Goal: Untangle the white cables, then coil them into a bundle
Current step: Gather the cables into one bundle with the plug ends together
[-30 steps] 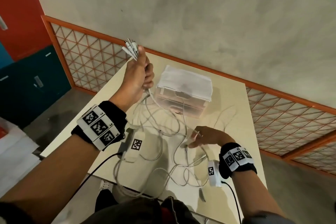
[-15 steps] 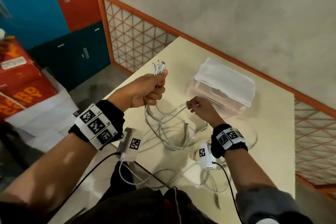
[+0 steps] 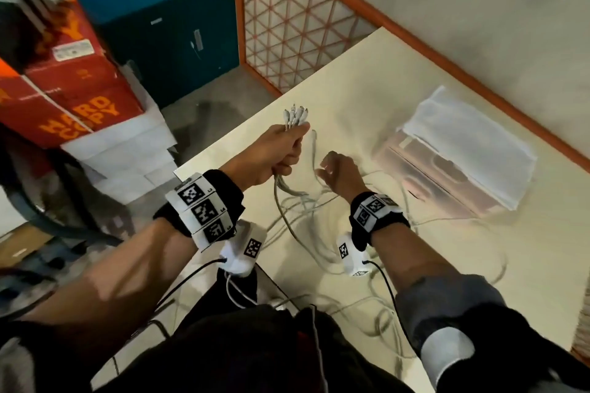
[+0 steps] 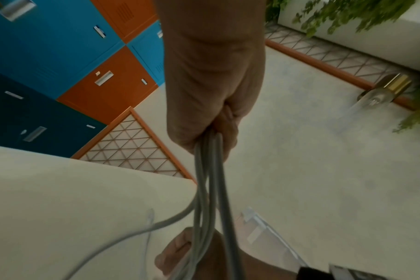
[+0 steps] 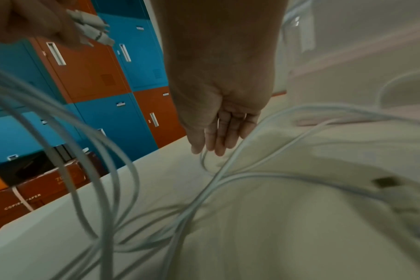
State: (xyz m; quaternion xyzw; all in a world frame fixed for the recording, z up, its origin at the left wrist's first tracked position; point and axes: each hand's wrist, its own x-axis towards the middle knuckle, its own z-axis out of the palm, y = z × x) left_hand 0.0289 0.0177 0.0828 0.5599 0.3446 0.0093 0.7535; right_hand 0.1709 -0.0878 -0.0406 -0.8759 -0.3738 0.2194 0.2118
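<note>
Above table, left hand grips tangled white cables.

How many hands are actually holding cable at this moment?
1. The left hand grips the white cables just below their plugs, raised above the table. The right hand is open beside it, holding nothing.

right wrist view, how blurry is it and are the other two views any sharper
Right wrist: near white cables and the connector at right smear with motion blur; the right hand is fairly sharp. Left wrist: the left hand is sharp, lower cables soft. Head: mostly sharp, dim, the clear box hazy.
</note>
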